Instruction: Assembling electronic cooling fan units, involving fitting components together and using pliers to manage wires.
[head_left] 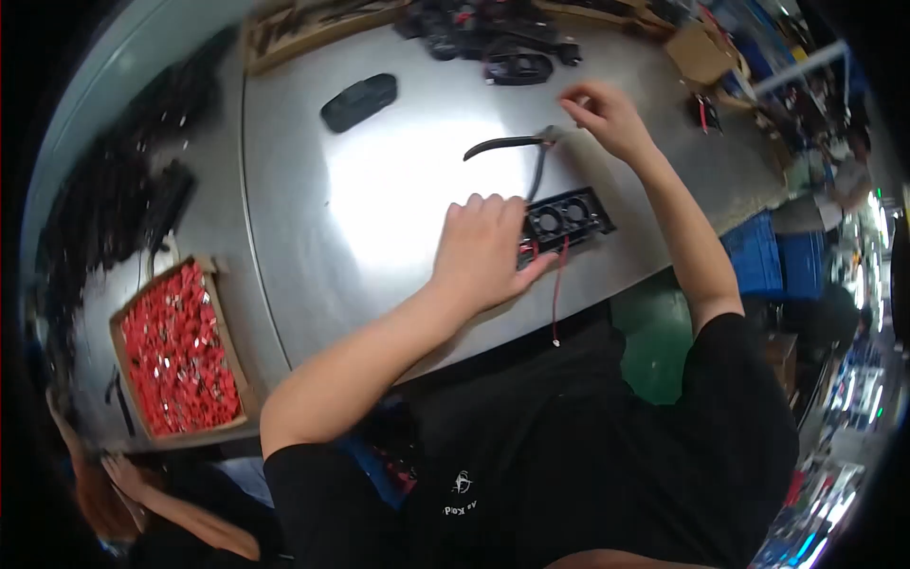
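Note:
My left hand is closed round the left end of a black fan housing, pressing it to the metal table near its front edge. Two round fans show in the housing, and a thin red and black wire with a small white plug hangs from it over the edge. My right hand is raised beyond the housing, fingers curled and thumb close to the index finger; anything between them is too small to make out. Just below it lies a pair of pliers with dark handles, spread apart.
A dark, flat plastic part lies farther back on the table. Black parts pile up at the far edge. To the left stands a cardboard tray of small red pieces beside a heap of black parts. Another person's arm shows lower left.

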A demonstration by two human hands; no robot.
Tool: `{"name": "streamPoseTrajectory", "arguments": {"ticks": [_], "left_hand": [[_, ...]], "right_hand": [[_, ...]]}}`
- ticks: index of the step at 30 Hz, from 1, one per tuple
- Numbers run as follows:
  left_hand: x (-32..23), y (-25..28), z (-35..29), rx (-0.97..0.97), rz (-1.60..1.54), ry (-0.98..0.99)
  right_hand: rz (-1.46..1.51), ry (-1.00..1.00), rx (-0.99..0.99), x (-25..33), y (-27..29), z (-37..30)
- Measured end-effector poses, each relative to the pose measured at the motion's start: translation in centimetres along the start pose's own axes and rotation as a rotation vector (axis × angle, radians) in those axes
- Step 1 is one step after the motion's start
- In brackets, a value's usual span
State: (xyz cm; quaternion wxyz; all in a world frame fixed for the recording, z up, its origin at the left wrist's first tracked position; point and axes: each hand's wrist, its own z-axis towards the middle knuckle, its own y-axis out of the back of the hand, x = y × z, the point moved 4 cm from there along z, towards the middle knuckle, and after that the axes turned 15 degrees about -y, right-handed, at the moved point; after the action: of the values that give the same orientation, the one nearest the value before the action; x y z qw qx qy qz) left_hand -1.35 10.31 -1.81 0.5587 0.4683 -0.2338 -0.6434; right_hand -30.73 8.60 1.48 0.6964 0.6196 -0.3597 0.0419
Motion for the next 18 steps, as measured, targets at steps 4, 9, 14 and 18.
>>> {"name": "streamPoseTrajectory", "arguments": {"ticks": [4, 9, 14, 18], "left_hand": [[-0.8, -0.9, 0.7, 0.022, 0.025, -0.028], [-0.5, -1.1, 0.0, -0.029, 0.038, -0.055], [-0.6, -1.4, 0.5, -0.028, 0.051, -0.052], [-0.2, -1.4, 0.4, -0.029, 0.046, -0.045]], "right_hand": [[-0.065, -0.082, -0.218, -10.7, 2.5, -7.2], [-0.099, 0.116, -0.212, -9.6, 3.4, -13.5], [0.01, 0.242, -0.255, -11.2, 3.3, -13.0], [0.004, 0.237, -0.122, -10.2, 2.3, -9.2]]}}
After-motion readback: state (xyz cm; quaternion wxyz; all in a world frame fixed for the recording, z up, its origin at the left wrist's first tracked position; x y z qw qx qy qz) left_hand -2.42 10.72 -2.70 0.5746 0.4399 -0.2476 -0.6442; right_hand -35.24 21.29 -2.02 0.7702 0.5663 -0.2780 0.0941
